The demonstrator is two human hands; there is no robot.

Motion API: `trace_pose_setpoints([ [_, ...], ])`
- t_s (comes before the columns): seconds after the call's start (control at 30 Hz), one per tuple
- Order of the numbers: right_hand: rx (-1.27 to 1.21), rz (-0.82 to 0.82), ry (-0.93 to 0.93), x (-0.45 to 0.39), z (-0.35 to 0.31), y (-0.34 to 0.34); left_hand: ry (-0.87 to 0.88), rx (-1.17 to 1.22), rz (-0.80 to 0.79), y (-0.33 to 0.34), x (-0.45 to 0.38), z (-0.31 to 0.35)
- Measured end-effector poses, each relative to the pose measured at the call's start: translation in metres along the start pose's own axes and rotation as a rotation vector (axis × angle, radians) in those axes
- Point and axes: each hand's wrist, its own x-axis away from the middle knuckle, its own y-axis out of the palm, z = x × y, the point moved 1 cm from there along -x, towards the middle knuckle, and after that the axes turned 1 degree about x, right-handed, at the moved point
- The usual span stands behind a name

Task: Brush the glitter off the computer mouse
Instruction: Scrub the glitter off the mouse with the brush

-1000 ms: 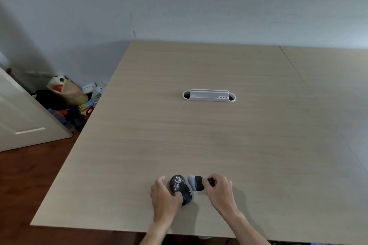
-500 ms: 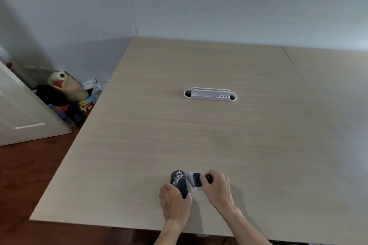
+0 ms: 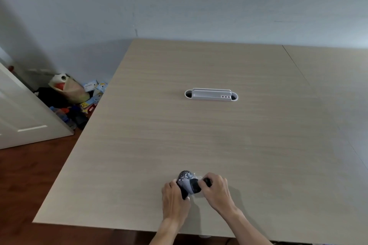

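A black computer mouse (image 3: 184,176) speckled with silver glitter lies near the front edge of the wooden table (image 3: 199,135). My left hand (image 3: 174,198) grips its near end from the left. My right hand (image 3: 216,192) holds a small brush (image 3: 192,185) with a black handle and pale bristles, and the bristles lie across the mouse's back. The rear half of the mouse is hidden by the brush and my fingers.
A white cable-port insert (image 3: 211,95) sits in the table's middle. To the left, on the floor, lies a pile of bags and boxes (image 3: 73,97) beside a white door (image 3: 22,113). The table's front edge runs just below my wrists.
The brush head has moved left from beside the mouse onto its back. My left hand has shifted slightly along the mouse; the camera view has drifted a little.
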Motion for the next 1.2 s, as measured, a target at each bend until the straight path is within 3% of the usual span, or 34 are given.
trace_pose_setpoints([
  [0.07,-0.005,-0.061,-0.004,0.001,0.0,0.003,0.007,0.002,0.001,0.0,-0.001,-0.001],
  [0.27,0.021,0.091,0.035,-0.003,0.005,-0.005,0.034,-0.018,-0.023,-0.002,-0.004,-0.002],
  [0.43,-0.035,-0.07,-0.006,0.0,0.001,0.002,0.059,-0.052,-0.042,0.005,-0.01,-0.01],
  [0.63,0.007,0.106,0.088,-0.003,0.004,-0.001,0.131,-0.104,-0.096,0.002,-0.018,-0.011],
  [0.83,0.017,-0.019,0.017,-0.005,-0.001,0.0,0.176,-0.131,-0.162,-0.006,-0.029,-0.008],
  [1.03,0.024,0.147,0.046,0.001,0.002,-0.005,0.228,-0.183,-0.227,-0.019,-0.035,0.005],
  [1.2,0.008,0.034,0.005,0.004,0.002,0.003,0.275,-0.217,-0.249,-0.027,-0.033,0.011],
])
